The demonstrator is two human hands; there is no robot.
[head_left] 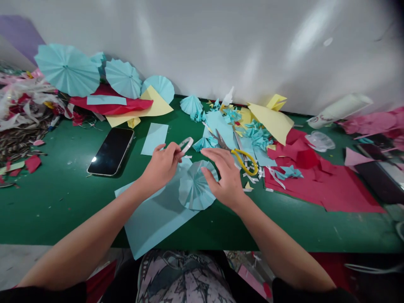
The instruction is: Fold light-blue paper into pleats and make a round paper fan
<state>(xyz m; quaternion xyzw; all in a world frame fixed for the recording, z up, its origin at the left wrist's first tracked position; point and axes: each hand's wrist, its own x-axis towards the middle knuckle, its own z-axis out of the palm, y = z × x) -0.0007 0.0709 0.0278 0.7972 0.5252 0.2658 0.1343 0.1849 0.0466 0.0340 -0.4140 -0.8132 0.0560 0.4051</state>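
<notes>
My left hand point(166, 159) pinches a narrow roll of tape point(187, 145) between thumb and fingers. Below it, a pleated light-blue paper rosette point(196, 191) rests partly on a large light-blue sheet point(158, 225). My right hand point(224, 176) hovers at the rosette's right edge, fingers stretched and thumb apart, with nothing visible in it. Whether it touches the paper I cannot tell. Yellow-handled scissors point(245, 161) lie just beyond the right hand, and a small folded blue fan point(205, 143) sits behind the tape.
Finished blue rosettes point(67, 69) lean against the wall at the back left. A phone point(112, 150) lies left of my hands. Red paper point(331, 189) and white scraps point(252, 176) cover the right side. A glue bottle point(227, 97) stands at the back.
</notes>
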